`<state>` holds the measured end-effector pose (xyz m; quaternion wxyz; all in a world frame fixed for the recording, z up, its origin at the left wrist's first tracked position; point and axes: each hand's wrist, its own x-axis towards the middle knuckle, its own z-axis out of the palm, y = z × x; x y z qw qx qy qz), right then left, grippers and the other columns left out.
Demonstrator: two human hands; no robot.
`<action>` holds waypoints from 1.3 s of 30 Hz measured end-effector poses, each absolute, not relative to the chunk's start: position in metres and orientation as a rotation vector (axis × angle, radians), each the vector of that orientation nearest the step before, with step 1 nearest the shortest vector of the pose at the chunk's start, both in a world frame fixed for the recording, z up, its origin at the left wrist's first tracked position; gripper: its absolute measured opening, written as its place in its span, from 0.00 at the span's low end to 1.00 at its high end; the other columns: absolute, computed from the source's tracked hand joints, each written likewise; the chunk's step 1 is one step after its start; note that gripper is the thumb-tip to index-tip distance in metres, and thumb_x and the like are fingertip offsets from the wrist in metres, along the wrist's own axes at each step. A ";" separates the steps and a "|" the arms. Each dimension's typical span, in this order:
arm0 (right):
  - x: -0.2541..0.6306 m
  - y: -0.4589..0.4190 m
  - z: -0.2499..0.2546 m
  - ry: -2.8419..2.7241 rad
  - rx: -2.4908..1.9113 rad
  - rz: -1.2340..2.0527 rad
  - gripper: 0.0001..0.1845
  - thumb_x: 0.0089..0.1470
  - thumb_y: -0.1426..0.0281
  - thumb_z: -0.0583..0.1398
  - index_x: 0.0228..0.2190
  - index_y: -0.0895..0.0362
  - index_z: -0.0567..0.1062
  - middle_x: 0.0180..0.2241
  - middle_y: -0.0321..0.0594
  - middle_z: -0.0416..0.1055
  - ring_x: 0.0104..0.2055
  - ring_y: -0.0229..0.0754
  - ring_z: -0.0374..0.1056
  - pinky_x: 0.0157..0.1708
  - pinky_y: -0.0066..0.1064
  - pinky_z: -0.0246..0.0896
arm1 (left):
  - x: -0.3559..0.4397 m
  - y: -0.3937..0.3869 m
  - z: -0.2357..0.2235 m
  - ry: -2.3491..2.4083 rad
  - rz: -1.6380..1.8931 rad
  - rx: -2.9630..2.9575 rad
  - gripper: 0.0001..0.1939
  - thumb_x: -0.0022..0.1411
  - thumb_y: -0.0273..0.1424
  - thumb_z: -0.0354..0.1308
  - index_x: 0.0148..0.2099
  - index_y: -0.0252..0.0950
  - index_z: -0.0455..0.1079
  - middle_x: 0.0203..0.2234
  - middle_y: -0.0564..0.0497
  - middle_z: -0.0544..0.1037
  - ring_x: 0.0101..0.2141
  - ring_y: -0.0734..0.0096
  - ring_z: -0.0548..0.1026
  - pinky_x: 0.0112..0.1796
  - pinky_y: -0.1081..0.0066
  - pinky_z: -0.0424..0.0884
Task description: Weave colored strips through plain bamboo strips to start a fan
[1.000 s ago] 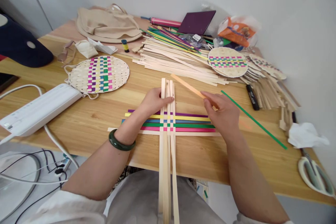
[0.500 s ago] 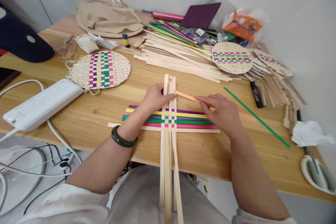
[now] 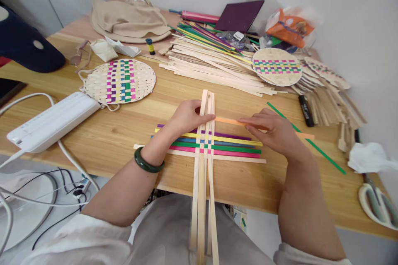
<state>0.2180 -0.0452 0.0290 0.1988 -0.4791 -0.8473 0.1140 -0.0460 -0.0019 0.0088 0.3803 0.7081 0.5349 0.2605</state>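
My left hand [image 3: 189,116] is closed on the upper ends of several pale upright strips [image 3: 204,101], its thumb across their front. In my right hand [image 3: 267,129] an orange strip [image 3: 226,120] is pinched; its left end reaches the pale strips beside my left thumb, and its other end shows beyond my wrist. Below, purple, yellow, blue, green and pink strips [image 3: 236,153] cross the pale ones in a small checked weave [image 3: 205,145]. The long lower ends of the pale strips [image 3: 201,207] hang over the table edge onto my lap.
A green strip [image 3: 326,157] lies at the right, near a black marker [image 3: 306,111] and scissors [image 3: 377,205]. Behind are a pile of pale strips [image 3: 211,68] and round woven pieces [image 3: 120,81]. A white power strip [image 3: 52,122] with cables stands at left.
The orange strip has swung from a slant to nearly level, with my right hand slightly lower and further right. The upper ends of the pale strips now lean to the right.
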 end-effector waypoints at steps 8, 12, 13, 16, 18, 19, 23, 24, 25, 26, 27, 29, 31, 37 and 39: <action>0.209 -0.043 0.017 -2.379 -1.445 0.106 0.18 0.59 0.67 0.56 0.49 0.56 0.76 0.40 0.44 0.77 0.42 0.46 0.69 0.42 0.39 0.64 | -0.045 -0.003 0.012 1.292 0.741 1.564 0.14 0.52 0.40 0.64 0.26 0.33 0.73 0.19 0.57 0.68 0.22 0.76 0.63 0.24 0.75 0.56; 0.193 -0.047 0.014 -2.364 -1.452 0.102 0.16 0.60 0.66 0.56 0.46 0.56 0.77 0.40 0.44 0.78 0.42 0.46 0.71 0.41 0.38 0.66 | -0.045 -0.002 0.010 1.214 0.747 1.436 0.15 0.49 0.40 0.66 0.26 0.32 0.72 0.19 0.57 0.69 0.21 0.78 0.63 0.24 0.76 0.57; 0.189 -0.048 0.014 -2.366 -1.458 0.106 0.15 0.60 0.67 0.56 0.46 0.56 0.77 0.38 0.43 0.78 0.41 0.46 0.71 0.39 0.38 0.66 | -0.045 -0.002 0.010 1.199 0.745 1.397 0.15 0.49 0.40 0.67 0.27 0.32 0.73 0.19 0.57 0.70 0.22 0.78 0.64 0.24 0.76 0.58; 0.182 -0.050 0.017 -2.353 -1.432 0.116 0.16 0.62 0.69 0.54 0.47 0.55 0.77 0.39 0.42 0.79 0.40 0.44 0.72 0.37 0.36 0.66 | -0.045 -0.003 0.009 1.163 0.744 1.272 0.16 0.47 0.41 0.68 0.32 0.32 0.75 0.23 0.55 0.75 0.24 0.75 0.69 0.26 0.75 0.62; 0.181 -0.050 0.018 -2.320 -1.385 0.121 0.16 0.62 0.68 0.55 0.47 0.55 0.77 0.41 0.42 0.80 0.40 0.44 0.72 0.38 0.36 0.66 | -0.045 -0.003 0.010 1.146 0.751 1.206 0.16 0.45 0.40 0.69 0.32 0.32 0.76 0.24 0.53 0.77 0.25 0.74 0.71 0.27 0.74 0.65; 0.182 -0.050 0.019 -2.302 -1.363 0.135 0.15 0.62 0.67 0.56 0.47 0.55 0.77 0.41 0.42 0.80 0.40 0.44 0.72 0.39 0.36 0.66 | -0.045 -0.004 0.011 1.136 0.750 1.180 0.16 0.44 0.39 0.70 0.32 0.32 0.76 0.25 0.53 0.78 0.25 0.73 0.72 0.28 0.74 0.66; 0.187 -0.048 0.017 -2.258 -1.326 0.223 0.13 0.62 0.66 0.56 0.42 0.54 0.79 0.38 0.41 0.80 0.38 0.43 0.72 0.37 0.35 0.66 | -0.044 -0.005 0.017 1.108 0.733 1.073 0.14 0.43 0.35 0.71 0.31 0.32 0.77 0.26 0.52 0.80 0.26 0.72 0.74 0.30 0.73 0.69; 0.189 -0.047 0.017 -2.252 -1.327 0.230 0.13 0.62 0.66 0.56 0.42 0.54 0.80 0.37 0.41 0.80 0.37 0.44 0.71 0.37 0.36 0.66 | -0.044 -0.005 0.018 1.106 0.730 1.048 0.14 0.43 0.34 0.71 0.31 0.32 0.77 0.26 0.52 0.80 0.26 0.72 0.75 0.31 0.73 0.70; 0.191 -0.046 0.016 -2.247 -1.330 0.230 0.13 0.62 0.66 0.56 0.41 0.54 0.80 0.36 0.41 0.80 0.37 0.44 0.71 0.36 0.36 0.66 | -0.044 -0.006 0.018 1.105 0.728 1.029 0.14 0.42 0.34 0.72 0.31 0.32 0.77 0.26 0.52 0.80 0.26 0.72 0.75 0.31 0.73 0.70; 0.193 -0.045 0.015 -2.241 -1.332 0.228 0.13 0.62 0.66 0.56 0.41 0.54 0.80 0.35 0.41 0.80 0.36 0.44 0.71 0.36 0.36 0.66 | -0.044 -0.006 0.018 1.102 0.728 1.015 0.14 0.42 0.34 0.72 0.32 0.32 0.77 0.26 0.52 0.80 0.26 0.72 0.75 0.32 0.72 0.71; 0.196 -0.045 0.015 -2.237 -1.336 0.226 0.13 0.62 0.66 0.56 0.41 0.54 0.80 0.35 0.41 0.80 0.36 0.44 0.71 0.36 0.36 0.65 | -0.044 -0.006 0.017 1.097 0.729 1.006 0.14 0.42 0.33 0.72 0.32 0.32 0.76 0.26 0.52 0.80 0.26 0.72 0.75 0.32 0.72 0.71; 0.200 -0.043 0.014 -2.237 -1.342 0.227 0.13 0.62 0.66 0.56 0.41 0.54 0.81 0.34 0.42 0.79 0.35 0.44 0.70 0.36 0.36 0.65 | -0.045 -0.005 0.015 1.087 0.736 1.003 0.15 0.42 0.33 0.72 0.33 0.32 0.76 0.27 0.52 0.81 0.26 0.71 0.76 0.32 0.71 0.72; 0.203 -0.041 0.012 -2.249 -1.355 0.236 0.14 0.61 0.65 0.56 0.41 0.54 0.81 0.33 0.42 0.79 0.35 0.44 0.69 0.35 0.36 0.64 | -0.046 -0.005 0.014 1.094 0.726 1.015 0.15 0.42 0.34 0.72 0.33 0.32 0.77 0.27 0.51 0.81 0.27 0.70 0.76 0.33 0.70 0.72; 0.209 -0.037 0.006 -2.278 -1.365 0.232 0.15 0.62 0.64 0.55 0.41 0.53 0.81 0.31 0.42 0.77 0.34 0.44 0.67 0.35 0.37 0.63 | -0.049 -0.003 0.014 1.098 0.678 1.013 0.16 0.41 0.36 0.73 0.31 0.32 0.78 0.28 0.48 0.82 0.28 0.69 0.77 0.33 0.70 0.72; 0.211 -0.035 0.004 -2.273 -1.368 0.237 0.15 0.62 0.64 0.55 0.41 0.53 0.81 0.30 0.42 0.77 0.34 0.45 0.66 0.35 0.37 0.63 | -0.049 -0.003 0.014 1.085 0.667 0.981 0.17 0.40 0.37 0.74 0.31 0.32 0.79 0.28 0.48 0.82 0.28 0.69 0.77 0.34 0.69 0.72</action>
